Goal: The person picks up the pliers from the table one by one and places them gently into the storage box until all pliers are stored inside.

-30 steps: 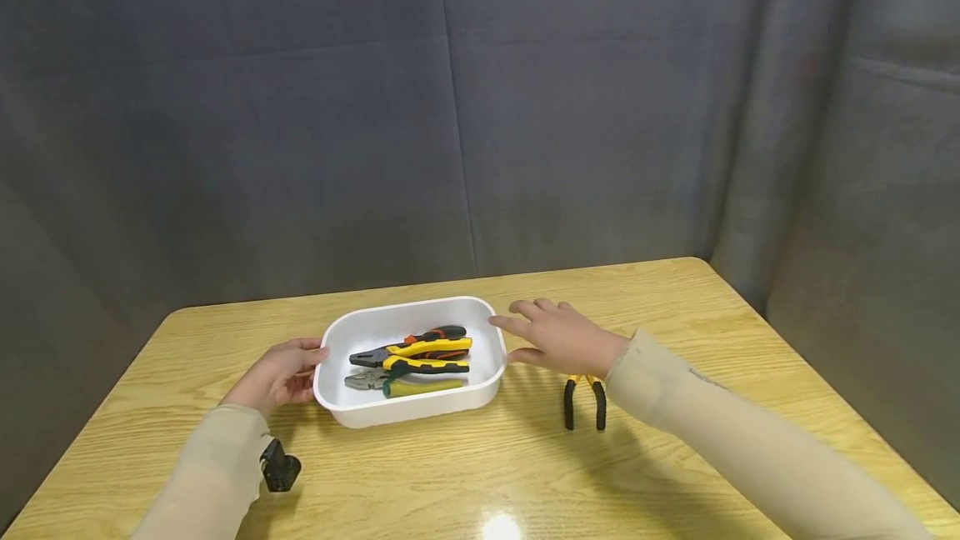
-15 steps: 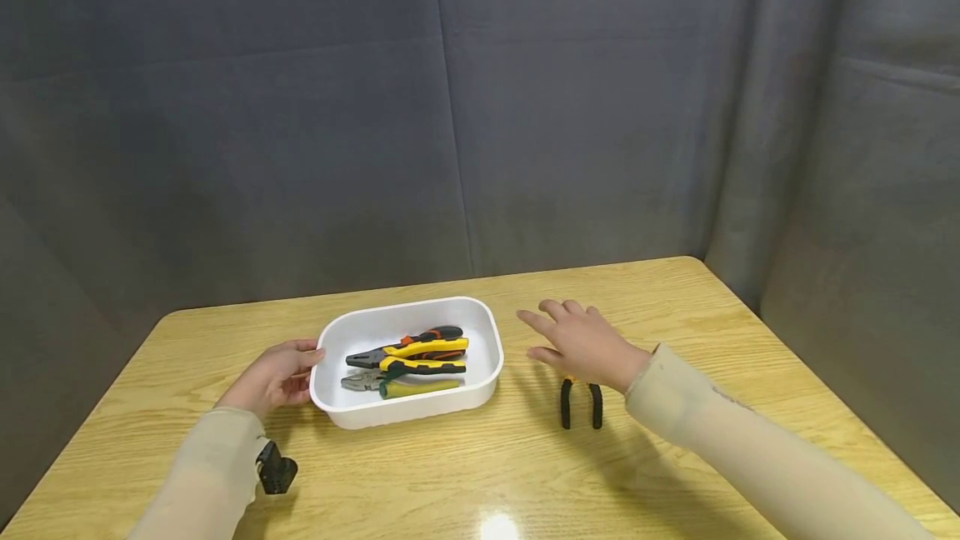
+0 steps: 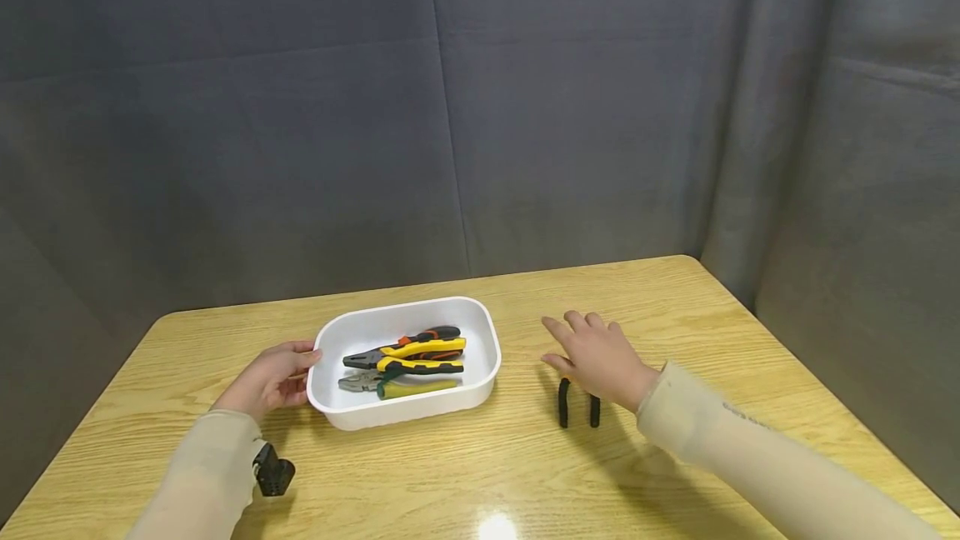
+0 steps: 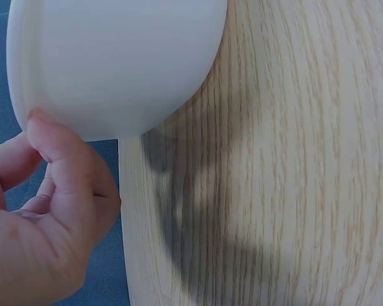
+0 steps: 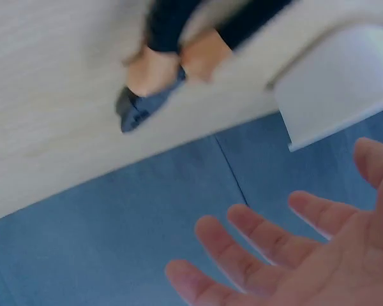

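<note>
My left hand (image 3: 270, 375) holds the left end of a white plastic tray (image 3: 420, 415), thumb over the rim; the left wrist view shows the fingers curled by the tray's corner (image 4: 121, 76). Inside lie yellow-and-black combination pliers (image 3: 423, 347), pliers with black-and-orange handles (image 3: 444, 332) partly under them, and pliers with green handles (image 3: 416, 390) in front. Right of the tray, my right hand (image 3: 603, 363) hovers with spread fingers, holding nothing. Beneath it on the table are small pliers (image 3: 563, 403) with black-and-yellow handles, their head hidden in the head view but visible in the right wrist view.
A light wooden table (image 3: 420, 482) carries everything. Dark grey cloth (image 3: 315, 148) hangs behind it and along both sides. A small black camera (image 3: 273, 471) is strapped to the left wrist.
My right hand has moved away from the tray's right end, to the right and toward me, over the small pliers. My left hand keeps its hold on the tray.
</note>
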Tool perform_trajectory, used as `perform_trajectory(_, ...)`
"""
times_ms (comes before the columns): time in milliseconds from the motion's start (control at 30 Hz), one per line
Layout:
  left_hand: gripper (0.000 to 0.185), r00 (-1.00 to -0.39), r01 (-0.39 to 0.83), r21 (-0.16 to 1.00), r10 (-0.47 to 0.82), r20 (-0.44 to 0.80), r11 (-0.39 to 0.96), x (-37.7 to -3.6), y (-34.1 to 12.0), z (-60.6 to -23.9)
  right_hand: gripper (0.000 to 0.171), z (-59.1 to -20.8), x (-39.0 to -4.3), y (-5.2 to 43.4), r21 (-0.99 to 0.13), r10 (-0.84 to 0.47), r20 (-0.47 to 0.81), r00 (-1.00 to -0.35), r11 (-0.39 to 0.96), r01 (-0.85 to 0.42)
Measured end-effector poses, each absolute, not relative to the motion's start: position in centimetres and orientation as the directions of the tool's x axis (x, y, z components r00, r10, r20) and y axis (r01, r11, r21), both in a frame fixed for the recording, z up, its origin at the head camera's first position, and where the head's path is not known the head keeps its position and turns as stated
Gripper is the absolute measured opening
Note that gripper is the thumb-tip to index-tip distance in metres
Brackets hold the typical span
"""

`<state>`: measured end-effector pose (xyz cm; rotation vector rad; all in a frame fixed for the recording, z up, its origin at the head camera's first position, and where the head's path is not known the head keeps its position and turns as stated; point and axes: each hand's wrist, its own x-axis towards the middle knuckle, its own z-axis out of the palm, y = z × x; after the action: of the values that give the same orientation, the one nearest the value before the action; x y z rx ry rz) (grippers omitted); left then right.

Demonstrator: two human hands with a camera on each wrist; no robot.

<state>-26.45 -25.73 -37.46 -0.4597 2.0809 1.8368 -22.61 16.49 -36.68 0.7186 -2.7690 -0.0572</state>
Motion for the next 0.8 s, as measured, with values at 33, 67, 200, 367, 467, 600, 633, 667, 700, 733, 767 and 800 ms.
perform_trajectory(33, 0.047, -0.894, -0.447, 0.887, -0.026, -0.447, 0.118, -26.4, -25.7, -37.4, 0.053, -37.0, -22.5, 16.6, 0.132, -0.485, 0.270, -0.832, 0.874, -0.467)
perform_trajectory(67, 0.047, -0.894, -0.447, 0.887, -0.025, -0.447, 0.118, -26.4, -25.7, -37.4, 0.053, -37.3, -22.4, 16.7, 0.157, -0.491, 0.283, -0.824, 0.871, -0.465)
perform_trajectory(200, 0.048, -0.895, -0.445, 0.888, -0.019, -0.446, 0.115, -26.3, -25.7, -37.3, 0.052, -38.2, -21.8, 17.0, 0.180, -0.492, 0.299, -0.817, 0.870, -0.459)
perform_trajectory(367, 0.048, -0.898, -0.440, 0.891, -0.020, -0.441, 0.109, -26.3, -25.6, -37.2, 0.053, -38.4, -21.3, 17.1, 0.062, -0.416, 0.238, -0.878, 0.908, -0.414)
perform_trajectory(467, 0.048, -0.898, -0.440, 0.892, -0.020, -0.440, 0.107, -26.3, -25.6, -37.2, 0.057, -38.5, -21.2, 17.1, -0.028, -0.356, 0.175, -0.918, 0.930, -0.366)
perform_trajectory(600, 0.049, -0.894, -0.446, 0.889, -0.011, -0.447, 0.100, -26.5, -25.6, -37.3, 0.062, -39.0, -20.9, 16.9, -0.126, -0.286, 0.105, -0.952, 0.946, -0.298)
perform_trajectory(633, 0.049, -0.893, -0.448, 0.889, -0.006, -0.449, 0.099, -26.5, -25.6, -37.3, 0.063, -39.1, -20.8, 16.8, -0.135, -0.279, 0.098, -0.955, 0.947, -0.291)
perform_trajectory(667, 0.049, -0.893, -0.448, 0.889, -0.004, -0.450, 0.099, -26.5, -25.7, -37.4, 0.063, -39.3, -20.7, 16.7, -0.140, -0.280, 0.098, -0.955, 0.946, -0.292)
perform_trajectory(700, 0.049, -0.893, -0.447, 0.889, -0.003, -0.449, 0.101, -26.5, -25.7, -37.4, 0.063, -39.4, -20.6, 16.6, -0.148, -0.281, 0.094, -0.955, 0.945, -0.292)
perform_trajectory(733, 0.049, -0.894, -0.446, 0.889, -0.002, -0.448, 0.106, -26.5, -25.7, -37.5, 0.064, -39.5, -20.6, 16.6, -0.154, -0.281, 0.087, -0.956, 0.944, -0.292)
perform_trajectory(767, 0.049, -0.894, -0.445, 0.889, -0.001, -0.448, 0.108, -26.5, -25.8, -37.5, 0.064, -39.6, -20.5, 16.5, -0.154, -0.285, 0.087, -0.954, 0.943, -0.296)
perform_trajectory(800, 0.049, -0.895, -0.443, 0.890, -0.002, -0.445, 0.110, -26.5, -25.8, -37.5, 0.064, -39.7, -20.5, 16.4, -0.151, -0.288, 0.089, -0.954, 0.942, -0.298)
